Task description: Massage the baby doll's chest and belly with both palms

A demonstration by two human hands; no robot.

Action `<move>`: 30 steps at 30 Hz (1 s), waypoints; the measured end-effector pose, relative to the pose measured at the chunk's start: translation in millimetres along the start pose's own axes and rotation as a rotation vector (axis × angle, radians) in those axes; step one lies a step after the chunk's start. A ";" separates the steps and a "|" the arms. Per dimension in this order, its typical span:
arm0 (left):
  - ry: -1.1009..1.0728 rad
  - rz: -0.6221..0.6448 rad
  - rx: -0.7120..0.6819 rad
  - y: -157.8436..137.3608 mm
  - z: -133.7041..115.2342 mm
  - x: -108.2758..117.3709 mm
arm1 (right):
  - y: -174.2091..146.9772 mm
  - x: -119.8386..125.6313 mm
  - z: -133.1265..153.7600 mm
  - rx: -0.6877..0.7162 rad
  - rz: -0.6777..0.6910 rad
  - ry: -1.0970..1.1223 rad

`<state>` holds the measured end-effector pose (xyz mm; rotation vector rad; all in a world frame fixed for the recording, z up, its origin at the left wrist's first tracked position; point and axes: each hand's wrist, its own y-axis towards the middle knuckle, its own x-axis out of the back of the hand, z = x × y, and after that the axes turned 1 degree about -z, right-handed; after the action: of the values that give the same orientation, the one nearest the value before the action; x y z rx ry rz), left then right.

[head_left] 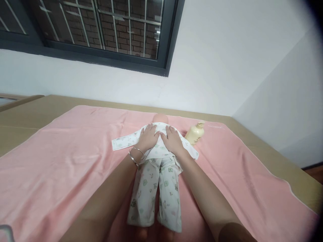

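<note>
A baby doll (160,118) lies stretched out on a pink cloth, its head at the far end and its legs towards me. It wears a white printed top (159,152) and matching trousers (168,191). My left hand (148,137) rests flat on the upper part of the top, with a silver bangle (133,159) at the wrist. Beside it my right hand (173,138) lies flat on the same top, fingers pointing away from me. The thumbs come close together near the middle. The doll's face and hands are hidden.
The pink cloth (63,161) covers most of a tan surface (22,134). A pale yellow pump bottle (195,133) is on the cloth, right of the doll's shoulder, by its sleeve. Behind are a white wall (207,67) and a dark-framed barred window (113,53).
</note>
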<state>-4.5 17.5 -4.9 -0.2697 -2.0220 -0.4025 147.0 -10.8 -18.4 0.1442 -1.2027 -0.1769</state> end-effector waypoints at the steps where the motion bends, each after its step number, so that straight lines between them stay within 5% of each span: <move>1: 0.002 0.010 -0.004 -0.2 -0.2 1.4 | -0.5 1.3 0.6 -0.011 0.007 -0.001; 6: 0.041 0.103 -0.017 -3.8 -5.2 12.2 | -5.2 10.1 9.3 -0.022 -0.014 -0.083; 13: 0.205 0.277 -0.102 -24.4 -23.0 40.0 | -21.9 30.0 30.2 0.279 0.003 -0.159; 19: 0.221 0.309 -0.132 -34.6 -40.7 60.2 | -34.4 48.4 43.2 0.303 0.022 -0.154; 26: 0.225 -0.029 -0.169 -11.7 -13.2 33.4 | -15.8 34.8 19.7 0.151 0.012 0.060; 30: 0.149 -0.047 -0.128 -3.7 3.8 20.7 | -5.2 26.3 1.7 0.108 0.023 0.125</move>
<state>-18.4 16.0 11.2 -0.2640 -1.8618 -0.5666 154.3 -21.6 5.1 0.2323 -1.0893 -0.0814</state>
